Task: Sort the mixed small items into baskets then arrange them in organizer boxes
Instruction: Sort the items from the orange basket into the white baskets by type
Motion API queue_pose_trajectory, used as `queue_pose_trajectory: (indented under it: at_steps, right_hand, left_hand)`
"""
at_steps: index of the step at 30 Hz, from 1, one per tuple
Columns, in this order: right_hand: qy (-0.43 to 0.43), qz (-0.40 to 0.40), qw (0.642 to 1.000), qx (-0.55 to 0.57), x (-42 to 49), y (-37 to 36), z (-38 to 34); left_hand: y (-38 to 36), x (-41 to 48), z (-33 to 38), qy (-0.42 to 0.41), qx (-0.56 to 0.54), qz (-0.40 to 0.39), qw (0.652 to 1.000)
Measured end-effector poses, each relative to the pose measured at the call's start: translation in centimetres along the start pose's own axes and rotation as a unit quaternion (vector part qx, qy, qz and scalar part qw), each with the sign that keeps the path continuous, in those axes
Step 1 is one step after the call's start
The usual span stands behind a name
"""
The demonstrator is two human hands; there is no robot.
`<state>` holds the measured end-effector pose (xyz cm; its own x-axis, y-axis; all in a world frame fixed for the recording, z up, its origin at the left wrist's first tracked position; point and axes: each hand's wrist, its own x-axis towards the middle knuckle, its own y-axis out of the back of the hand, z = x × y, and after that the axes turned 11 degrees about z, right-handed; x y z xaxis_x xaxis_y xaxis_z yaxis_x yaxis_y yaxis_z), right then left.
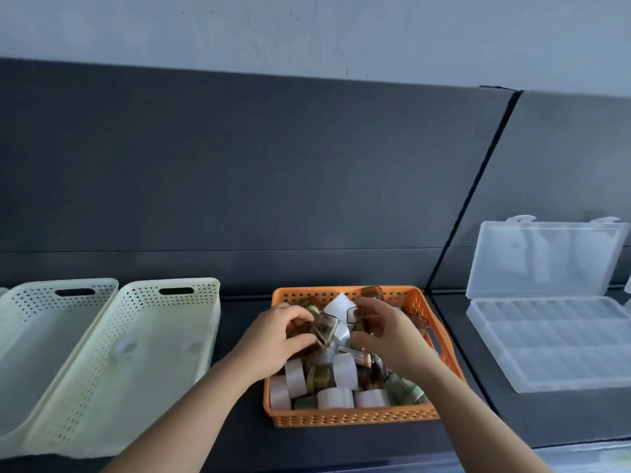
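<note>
Both hands over the orange basket, each on a small cup.

Left hand curls round a brown clear cup, tilted; right hand pinches a second brown cup, just beside the first. Under and between the hands lie the mixed items: white caps, greenish pieces (too blurred to name). Two cream baskets stand left of the left hand; the clear organizer box, lid up, sits well right of the right hand.
</note>
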<state>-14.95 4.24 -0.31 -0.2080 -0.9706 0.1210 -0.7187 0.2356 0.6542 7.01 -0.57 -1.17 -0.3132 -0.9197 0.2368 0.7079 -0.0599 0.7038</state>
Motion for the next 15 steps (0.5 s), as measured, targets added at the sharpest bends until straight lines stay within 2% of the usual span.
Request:
queue_pose_trajectory:
  at_steps: [6, 15]
  right_hand:
    - [0.088, -0.015, 0.994, 0.06, 0.9, -1.5, -4.0]
    - [0.175, -0.095, 0.971, 0.133, 0.8, -11.5, -13.9]
  left_hand:
    - [4.7, -3.4, 0.0, 0.045, -0.097, 0.163, 0.981]
    - [14.7, -10.7, -7.8, 0.177, -0.06, 0.328, 0.926]
